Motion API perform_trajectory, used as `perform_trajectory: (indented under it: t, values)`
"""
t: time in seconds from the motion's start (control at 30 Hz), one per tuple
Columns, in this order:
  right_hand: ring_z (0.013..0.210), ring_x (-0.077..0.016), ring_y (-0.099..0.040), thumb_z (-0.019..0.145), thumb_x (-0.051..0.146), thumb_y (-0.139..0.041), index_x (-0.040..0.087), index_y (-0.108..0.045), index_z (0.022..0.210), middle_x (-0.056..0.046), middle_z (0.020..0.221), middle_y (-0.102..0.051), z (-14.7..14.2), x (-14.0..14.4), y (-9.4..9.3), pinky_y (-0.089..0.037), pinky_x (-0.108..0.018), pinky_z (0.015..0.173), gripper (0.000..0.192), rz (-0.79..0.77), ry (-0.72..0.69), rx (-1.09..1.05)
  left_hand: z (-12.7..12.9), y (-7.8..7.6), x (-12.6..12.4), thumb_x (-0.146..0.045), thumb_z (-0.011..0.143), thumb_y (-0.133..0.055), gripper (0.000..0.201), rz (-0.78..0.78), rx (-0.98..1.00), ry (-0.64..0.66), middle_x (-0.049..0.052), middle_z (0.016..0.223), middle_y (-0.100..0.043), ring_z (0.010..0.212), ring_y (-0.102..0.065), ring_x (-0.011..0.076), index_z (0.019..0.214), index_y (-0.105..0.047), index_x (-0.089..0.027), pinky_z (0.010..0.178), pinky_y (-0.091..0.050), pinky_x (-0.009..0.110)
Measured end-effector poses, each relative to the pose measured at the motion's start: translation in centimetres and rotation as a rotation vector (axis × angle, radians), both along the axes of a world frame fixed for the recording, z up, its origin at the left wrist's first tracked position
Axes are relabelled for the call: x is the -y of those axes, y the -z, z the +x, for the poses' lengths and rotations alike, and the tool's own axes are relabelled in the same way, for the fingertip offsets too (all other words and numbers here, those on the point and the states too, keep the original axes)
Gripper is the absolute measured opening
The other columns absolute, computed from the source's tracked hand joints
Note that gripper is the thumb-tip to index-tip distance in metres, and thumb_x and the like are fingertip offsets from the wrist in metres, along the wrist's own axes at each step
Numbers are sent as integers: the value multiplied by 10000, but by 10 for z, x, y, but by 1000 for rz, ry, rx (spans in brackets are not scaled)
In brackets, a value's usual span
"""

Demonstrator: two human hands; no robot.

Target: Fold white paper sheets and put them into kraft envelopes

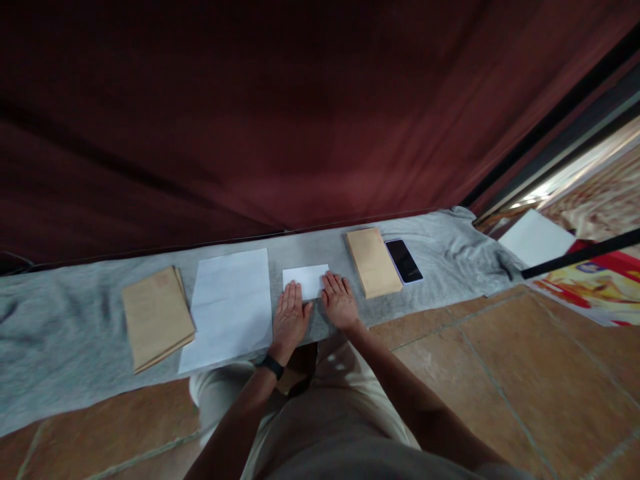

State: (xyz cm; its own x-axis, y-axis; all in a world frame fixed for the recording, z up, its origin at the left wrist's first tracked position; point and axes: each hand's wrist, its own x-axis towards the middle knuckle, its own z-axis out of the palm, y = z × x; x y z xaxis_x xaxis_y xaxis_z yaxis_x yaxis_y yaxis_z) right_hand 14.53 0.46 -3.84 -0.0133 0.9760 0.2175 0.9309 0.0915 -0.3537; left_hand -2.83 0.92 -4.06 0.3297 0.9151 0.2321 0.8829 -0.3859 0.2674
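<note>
A small white folded sheet of paper (311, 279) lies on the grey cloth in front of me. My left hand (290, 313) rests flat on its left part, fingers stretched out. On its right edge lies my right hand (340, 301), also flat with the fingers extended. Neither hand grips anything. Left of my hands is a larger stack of white paper (230, 307). A stack of brown envelopes (374, 262) sits to the right of my right hand.
More brown envelopes (156, 317) overlap the left side of the white paper. Beside the right envelope stack is a smartphone (404, 261). The grey cloth (450, 267) covers a narrow surface against a dark red curtain (300, 133). A colourful box (595, 283) stands at far right.
</note>
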Motion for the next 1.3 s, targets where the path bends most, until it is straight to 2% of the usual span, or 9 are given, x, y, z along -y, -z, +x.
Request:
perform_trajectory:
  t: [0.13, 0.27, 0.47, 0.53, 0.7, 0.83, 0.97, 1.1, 1.3]
  values:
    - [1475, -272, -388, 1048, 299, -395, 138, -446, 1524, -103, 1588, -435, 1, 0, 0, -248, -478, 1235, 505, 1, 11, -19, -2, 3, 2, -398, 1029, -355, 646, 24, 40, -41, 218, 1619, -337, 1532, -274, 315, 1564, -311, -39, 1224, -285, 543]
    - [1476, -267, -389, 1043, 267, -400, 121, -447, 1520, -117, 1583, -441, 0, 0, -3, -258, -477, 1234, 501, 14, 21, -36, -3, 2, 2, -386, 1032, -375, 628, 33, 39, -24, 221, 1629, -314, 1537, -258, 322, 1563, -327, -56, 1222, -279, 551]
    - [1459, -234, -420, 1051, 304, -410, 189, -518, 1474, -73, 1554, -491, -11, 3, -5, -275, -461, 1236, 452, 13, -219, -46, -3, -2, 3, -335, 1022, -437, 523, 7, 22, -5, 161, 1677, -221, 1553, -200, 337, 1528, -445, -201, 1213, -279, 572]
    - [1459, -247, -418, 1051, 305, -409, 181, -531, 1464, -84, 1547, -500, -12, 3, -4, -282, -472, 1229, 448, 8, -175, -43, -3, -2, 3, -334, 1017, -456, 525, 3, 23, -10, 164, 1676, -222, 1552, -203, 339, 1525, -451, -201, 1212, -280, 574]
    - [1455, -287, -401, 1040, 260, -406, 109, -477, 1496, -138, 1559, -473, 0, 3, 1, -296, -485, 1201, 485, 33, 45, -29, -3, -2, 4, -338, 1013, -471, 538, 15, 23, -10, 169, 1673, -228, 1552, -207, 335, 1531, -440, -195, 1214, -275, 575]
    - [1400, -297, -439, 1020, 247, -439, 88, -491, 1470, -174, 1523, -503, 9, 2, -2, -338, -466, 1150, 480, 46, 121, -11, -3, -1, 4, -334, 1010, -474, 548, 19, 37, -3, 165, 1678, -208, 1551, -203, 341, 1539, -427, -198, 1215, -272, 576]
    - [1197, -289, -565, 995, 254, -475, 147, -603, 1347, -157, 1354, -626, 6, -4, -13, -427, -412, 1020, 389, -34, 205, -15, -3, -1, 4, -336, 1013, -463, 555, 20, 57, -3, 161, 1679, -193, 1550, -206, 341, 1549, -411, -200, 1218, -265, 580]
    - [1063, -251, -623, 980, 240, -484, 149, -656, 1221, -146, 1155, -692, 0, -14, -25, -457, -344, 944, 309, -130, 257, -31, -3, -2, 5, -329, 1009, -465, 566, 18, 73, -9, 151, 1681, -186, 1551, -207, 336, 1556, -397, -204, 1228, -252, 576]
    - [958, -216, -706, 968, 243, -515, 164, -651, 1212, -117, 1086, -743, 0, -25, -27, -495, -279, 826, 290, -248, 336, -217, -2, -2, 5, -307, 1001, -468, 558, 25, 67, -14, 156, 1678, -204, 1551, -209, 332, 1545, -413, -196, 1223, -262, 575]
